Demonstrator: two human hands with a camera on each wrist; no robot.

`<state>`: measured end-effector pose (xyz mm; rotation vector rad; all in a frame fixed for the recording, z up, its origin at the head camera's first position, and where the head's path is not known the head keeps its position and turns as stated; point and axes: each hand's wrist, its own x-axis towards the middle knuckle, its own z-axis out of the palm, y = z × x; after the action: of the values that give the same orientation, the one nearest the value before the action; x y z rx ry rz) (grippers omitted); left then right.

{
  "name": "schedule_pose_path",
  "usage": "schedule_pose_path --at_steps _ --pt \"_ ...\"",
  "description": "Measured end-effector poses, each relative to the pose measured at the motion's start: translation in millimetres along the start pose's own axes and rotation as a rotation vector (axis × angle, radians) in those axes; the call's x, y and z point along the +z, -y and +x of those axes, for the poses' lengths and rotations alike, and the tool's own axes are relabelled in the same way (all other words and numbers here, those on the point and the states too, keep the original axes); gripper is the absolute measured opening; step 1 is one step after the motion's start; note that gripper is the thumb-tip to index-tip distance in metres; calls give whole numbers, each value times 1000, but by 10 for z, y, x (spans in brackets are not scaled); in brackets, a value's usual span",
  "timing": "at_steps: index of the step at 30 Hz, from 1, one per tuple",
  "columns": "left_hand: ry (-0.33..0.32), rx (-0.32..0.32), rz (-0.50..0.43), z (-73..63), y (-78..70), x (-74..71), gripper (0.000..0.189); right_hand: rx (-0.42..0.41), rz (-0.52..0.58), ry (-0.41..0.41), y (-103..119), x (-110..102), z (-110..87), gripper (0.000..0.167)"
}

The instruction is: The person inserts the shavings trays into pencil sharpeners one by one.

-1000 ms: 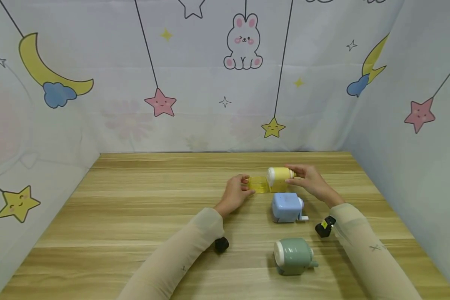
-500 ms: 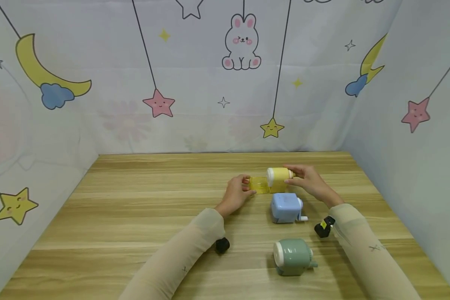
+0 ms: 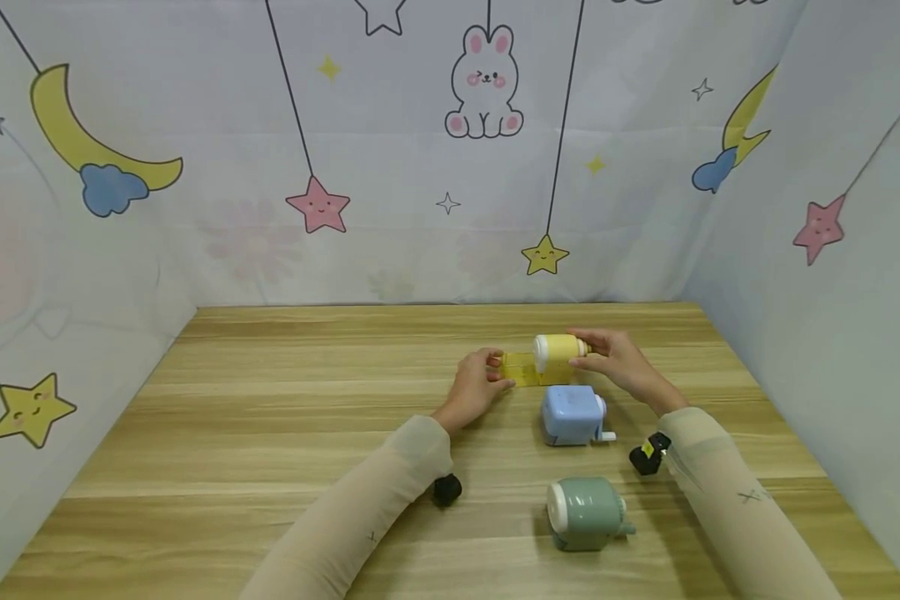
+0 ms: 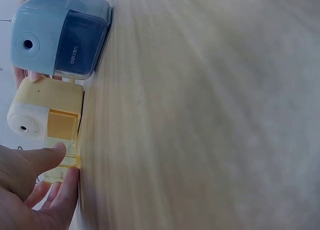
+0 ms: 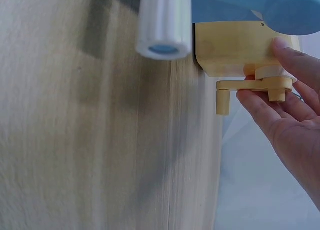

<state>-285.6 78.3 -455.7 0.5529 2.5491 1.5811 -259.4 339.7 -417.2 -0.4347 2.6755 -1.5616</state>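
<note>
At the back right of the table stands a yellow pencil sharpener (image 3: pixel 558 357) with a white front. Its clear yellow shavings drawer (image 3: pixel 520 370) is partly out on the left side. My left hand (image 3: pixel 476 385) pinches the drawer's outer end, thumb on one side and fingers on the other, as the left wrist view shows near the drawer (image 4: pixel 71 149). Around the sharpener's crank end, my right hand (image 3: pixel 621 364) grips the body. In the right wrist view, the thumb lies on the yellow body (image 5: pixel 230 47) and fingers reach behind the crank (image 5: pixel 245 84).
Just in front of the yellow one stands a blue pencil sharpener (image 3: pixel 573 414), its crank pointing right. A green pencil sharpener (image 3: pixel 587 512) is nearer the front. A cloth wall (image 3: pixel 390 250) with printed stars rises behind the wooden table (image 3: pixel 270 400).
My left hand has shifted slightly right, and a little less of the drawer shows outside the sharpener. The right hand keeps its hold, and the other sharpeners stay put.
</note>
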Motion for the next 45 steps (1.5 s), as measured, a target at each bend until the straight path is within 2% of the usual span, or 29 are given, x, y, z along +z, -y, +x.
schedule_pose_path --at_steps 4,14,22,45 --pt "11 -10 -6 -6 -14 0 49 -6 28 2 -3 7 1 53" --pt "8 -2 6 12 -17 26 48 -24 0 -12 -7 12 -4 54" --pt "8 -8 -8 19 -23 45 49 8 14 -1 -1 6 -10 55" --pt "16 6 -8 59 -15 84 49 12 16 9 -10 -1 -7 54"
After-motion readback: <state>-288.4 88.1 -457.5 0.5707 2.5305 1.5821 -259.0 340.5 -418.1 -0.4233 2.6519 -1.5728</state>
